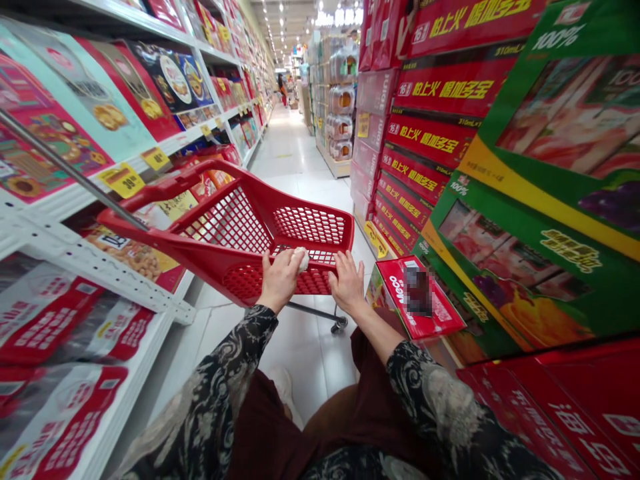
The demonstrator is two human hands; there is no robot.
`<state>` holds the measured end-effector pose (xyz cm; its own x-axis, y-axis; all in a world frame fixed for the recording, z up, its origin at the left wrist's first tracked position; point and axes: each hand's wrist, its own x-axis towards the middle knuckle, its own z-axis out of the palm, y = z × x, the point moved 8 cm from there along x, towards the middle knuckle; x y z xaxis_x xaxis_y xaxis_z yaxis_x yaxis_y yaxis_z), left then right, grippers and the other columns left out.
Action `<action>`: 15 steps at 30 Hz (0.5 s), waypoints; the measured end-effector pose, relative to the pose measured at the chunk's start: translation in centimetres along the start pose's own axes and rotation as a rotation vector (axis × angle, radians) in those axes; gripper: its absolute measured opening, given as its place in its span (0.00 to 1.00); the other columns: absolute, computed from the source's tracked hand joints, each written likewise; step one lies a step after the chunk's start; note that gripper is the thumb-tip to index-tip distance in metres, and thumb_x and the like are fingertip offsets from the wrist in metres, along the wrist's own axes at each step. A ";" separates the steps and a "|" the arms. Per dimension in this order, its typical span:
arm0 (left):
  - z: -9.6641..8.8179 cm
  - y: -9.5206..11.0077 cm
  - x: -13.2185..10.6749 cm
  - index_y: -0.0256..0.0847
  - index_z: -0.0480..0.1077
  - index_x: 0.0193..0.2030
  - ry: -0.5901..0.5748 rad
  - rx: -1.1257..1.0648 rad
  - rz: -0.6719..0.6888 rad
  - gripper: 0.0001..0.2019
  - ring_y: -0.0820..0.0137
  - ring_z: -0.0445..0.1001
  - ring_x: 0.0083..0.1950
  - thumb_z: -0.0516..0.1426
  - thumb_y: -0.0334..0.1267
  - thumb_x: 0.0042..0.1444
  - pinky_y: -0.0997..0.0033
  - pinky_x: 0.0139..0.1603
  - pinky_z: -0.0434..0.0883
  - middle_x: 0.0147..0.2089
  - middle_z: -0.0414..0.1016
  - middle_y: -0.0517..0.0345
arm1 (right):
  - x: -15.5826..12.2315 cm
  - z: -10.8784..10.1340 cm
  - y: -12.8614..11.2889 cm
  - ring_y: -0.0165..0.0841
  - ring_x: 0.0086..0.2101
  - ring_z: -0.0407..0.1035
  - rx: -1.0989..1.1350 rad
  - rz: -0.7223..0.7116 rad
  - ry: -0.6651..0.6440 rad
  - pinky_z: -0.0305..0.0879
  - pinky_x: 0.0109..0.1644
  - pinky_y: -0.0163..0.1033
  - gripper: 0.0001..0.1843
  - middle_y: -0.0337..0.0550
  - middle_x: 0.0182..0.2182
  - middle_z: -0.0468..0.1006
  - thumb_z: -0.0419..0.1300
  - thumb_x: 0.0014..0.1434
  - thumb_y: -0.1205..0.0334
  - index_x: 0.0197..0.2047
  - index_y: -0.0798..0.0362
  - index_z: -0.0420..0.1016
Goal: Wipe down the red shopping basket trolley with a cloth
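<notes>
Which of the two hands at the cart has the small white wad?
The left hand: the white wad shows against it, while the right hand shows no wad.

Over the red basket (pixel 313 219), the wide top leaves room for a hand to pass down inside. At its near rim, the left hand (pixel 281 275) and right hand (pixel 349 279) stand in the way. Left of the basket, the shelf (pixel 150 299) and slanting metal handle (pixel 70 167) hinder passage; right of it, stacked cartons (pixel 425 137) do. Beyond the basket, the aisle floor (pixel 293 143) runs open.
</notes>
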<state>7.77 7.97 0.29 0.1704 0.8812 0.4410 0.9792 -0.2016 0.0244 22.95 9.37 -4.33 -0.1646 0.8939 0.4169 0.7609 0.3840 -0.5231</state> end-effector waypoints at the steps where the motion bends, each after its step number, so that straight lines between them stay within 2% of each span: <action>1: 0.0 0.0 -0.1 0.44 0.64 0.59 0.004 0.005 0.019 0.21 0.60 0.67 0.59 0.45 0.31 0.60 0.43 0.66 0.44 0.59 0.69 0.46 | 0.1 -0.1 -0.5 0.44 0.65 0.47 -0.011 -0.009 0.003 0.37 0.66 0.63 0.25 0.55 0.63 0.60 0.49 0.62 0.62 0.62 0.58 0.61; 4: -0.2 -0.5 -0.3 0.45 0.64 0.59 0.003 0.016 0.046 0.21 0.60 0.65 0.60 0.45 0.30 0.60 0.43 0.67 0.40 0.60 0.68 0.46 | 0.1 0.2 -2.5 0.43 0.65 0.47 -0.022 -0.085 -0.016 0.35 0.67 0.61 0.25 0.53 0.63 0.60 0.50 0.62 0.61 0.62 0.57 0.61; 7: -1.1 -2.2 -0.8 0.45 0.65 0.58 -0.003 0.043 0.029 0.22 0.60 0.66 0.59 0.45 0.30 0.60 0.42 0.67 0.39 0.60 0.68 0.47 | -0.2 0.8 -3.5 0.41 0.65 0.48 -0.028 -0.120 -0.046 0.35 0.67 0.59 0.25 0.52 0.63 0.62 0.50 0.62 0.61 0.62 0.56 0.61; 9: -2.0 -4.3 -1.3 0.45 0.65 0.58 -0.003 0.079 -0.019 0.22 0.60 0.66 0.59 0.44 0.30 0.59 0.41 0.66 0.39 0.59 0.69 0.48 | -0.3 0.9 -3.5 0.41 0.65 0.48 -0.034 -0.135 -0.058 0.34 0.67 0.60 0.25 0.51 0.63 0.62 0.50 0.63 0.62 0.62 0.56 0.61; 15: -6.0 -12.8 -3.3 0.42 0.65 0.58 0.077 0.192 -0.213 0.21 0.56 0.64 0.59 0.45 0.33 0.60 0.40 0.65 0.39 0.61 0.66 0.44 | 0.0 0.1 -2.3 0.41 0.64 0.50 -0.036 -0.116 -0.060 0.35 0.66 0.62 0.23 0.50 0.62 0.63 0.48 0.63 0.64 0.61 0.54 0.63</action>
<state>-6.00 5.04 3.89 -0.0428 0.8585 0.5111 0.9962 0.0755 -0.0435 21.15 8.50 -3.27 -0.2891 0.8565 0.4276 0.7563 0.4782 -0.4465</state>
